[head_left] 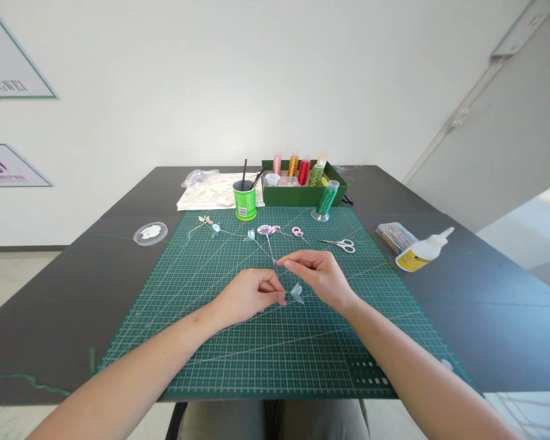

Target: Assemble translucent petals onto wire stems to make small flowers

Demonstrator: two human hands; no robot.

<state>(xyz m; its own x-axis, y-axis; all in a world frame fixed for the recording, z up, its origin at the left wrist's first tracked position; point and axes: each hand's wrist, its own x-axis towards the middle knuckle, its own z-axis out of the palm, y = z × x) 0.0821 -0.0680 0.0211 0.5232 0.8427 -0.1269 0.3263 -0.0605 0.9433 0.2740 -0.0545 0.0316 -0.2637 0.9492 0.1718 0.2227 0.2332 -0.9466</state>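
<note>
A pale translucent petal piece sits just above the cutting mat, beside the left hand's fingertips. The left hand's grip is pinched nearly closed, seemingly on the piece's stem end. The right hand's grip is pinched together close by; whether a fine strand lies between its fingertips cannot be told.

The work looks partway along: a lavender petal piece, a pink petal piece and a blue petal piece are already on thin stems, lying loose and seemingly unjoined. The nearest stems end by the right fingertips and could snag. White scissors lie near them. Farther out on the worktop are a green tin, a box of spools and a glue bottle, all clear of the hands.
</note>
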